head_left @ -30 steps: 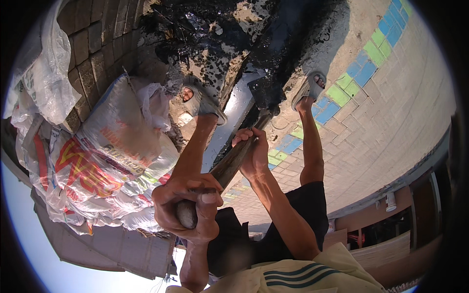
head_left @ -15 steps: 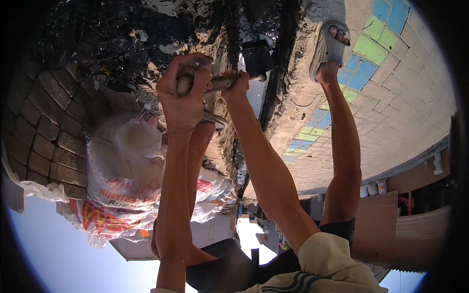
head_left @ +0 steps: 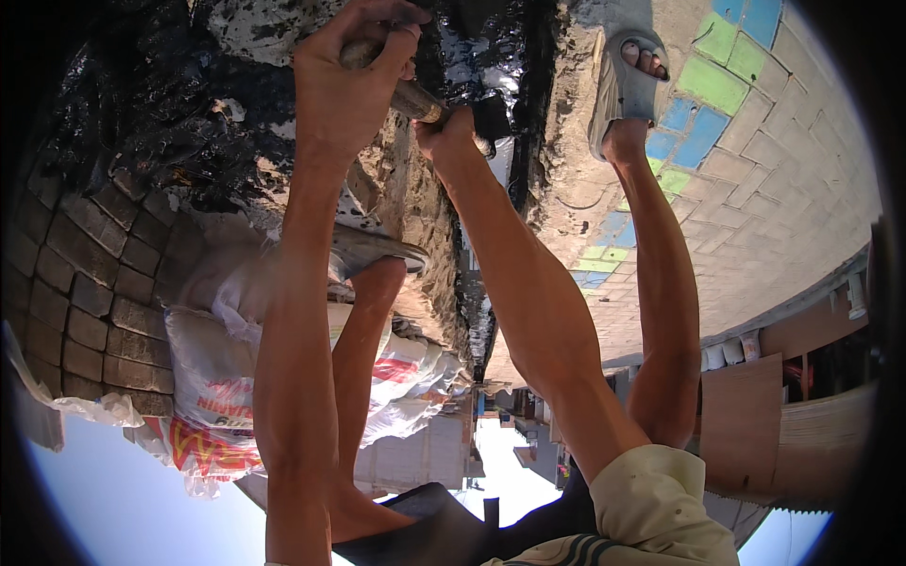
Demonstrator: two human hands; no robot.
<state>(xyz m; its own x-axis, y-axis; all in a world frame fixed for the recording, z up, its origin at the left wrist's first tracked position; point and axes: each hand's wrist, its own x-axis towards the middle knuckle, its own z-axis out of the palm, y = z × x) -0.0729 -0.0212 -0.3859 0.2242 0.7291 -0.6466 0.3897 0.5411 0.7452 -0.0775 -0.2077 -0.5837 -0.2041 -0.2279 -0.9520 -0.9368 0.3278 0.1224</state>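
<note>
A wooden-handled tool [head_left: 415, 100] with a dark, broad metal head [head_left: 492, 121] slants over a narrow wet gutter [head_left: 478, 57]. Its exact kind is hard to make out. My left hand [head_left: 344, 90] is wrapped round the thick butt of the handle, at the upper middle. Closer to the metal head, my right hand [head_left: 447, 134] grips the same handle, its fingers partly hidden. Black wet sludge [head_left: 179, 104] lies heaped on the left bank beside my left hand.
My sandalled feet stand either side of the gutter, one sandal [head_left: 623, 85] on the right edge. Filled white sacks [head_left: 212, 363] lie at left near paving blocks [head_left: 90, 283]. Coloured pavers [head_left: 700, 137] run along the right. Wooden boards [head_left: 741, 415] stand at lower right.
Both hands have shifted farther away with the tool, the left one more than the right. The handle now slopes more steeply across the view. Both grips are kept.
</note>
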